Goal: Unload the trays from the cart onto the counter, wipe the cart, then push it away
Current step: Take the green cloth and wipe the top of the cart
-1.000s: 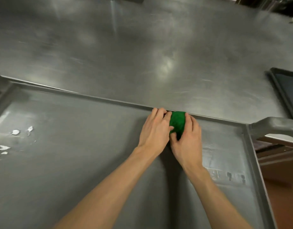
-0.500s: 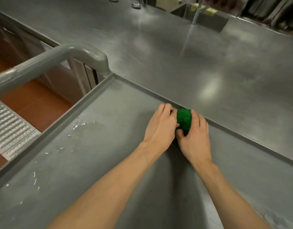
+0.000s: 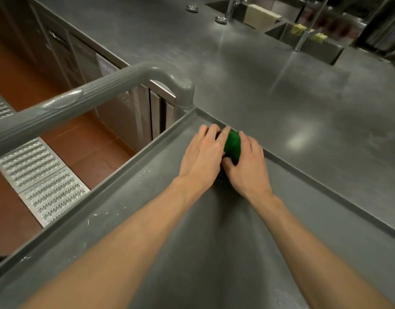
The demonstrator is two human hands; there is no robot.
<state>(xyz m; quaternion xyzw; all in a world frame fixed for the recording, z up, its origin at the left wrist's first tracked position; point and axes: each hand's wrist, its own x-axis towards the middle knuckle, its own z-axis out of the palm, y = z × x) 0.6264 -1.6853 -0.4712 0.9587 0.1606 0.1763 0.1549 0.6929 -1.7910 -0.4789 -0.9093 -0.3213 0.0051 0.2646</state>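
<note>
A green scouring pad (image 3: 233,146) is pressed on the grey cart top (image 3: 147,197) near its far rim, close to the far left corner. My left hand (image 3: 202,160) and my right hand (image 3: 247,168) both cover the pad, fingers curled over it, with the pad showing between them. The cart's grey handle (image 3: 80,101) runs across the left side. The steel counter (image 3: 303,97) lies right beyond the cart's far rim. No trays are in view.
White flecks and scratches mark the cart top (image 3: 98,216) near its left rim. Left of the cart are a red floor and metal drain grates (image 3: 36,172). Sinks with a faucet (image 3: 303,34) and yellow sponges sit at the counter's far side.
Both hands have slid the green pad leftward along the cart's far rim, toward the corner by the handle. My view has turned left, so the handle and floor show.
</note>
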